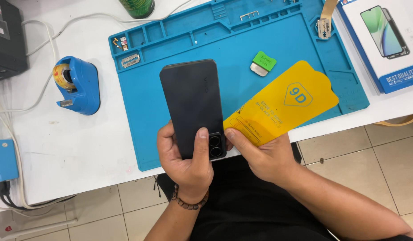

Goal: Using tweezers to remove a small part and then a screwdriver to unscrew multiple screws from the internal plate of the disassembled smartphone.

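From the head camera, the left hand grips a dark phone back-up, thumb beside its camera lenses, over the near edge of the blue work mat. The right hand pinches a yellow screen protector sheet just beside the phone. Both are held past the table edge, so a loose grip would likely drop them to the tiled floor

1 phone, 1 yellow film, 1 tape dispenser, 1 box.
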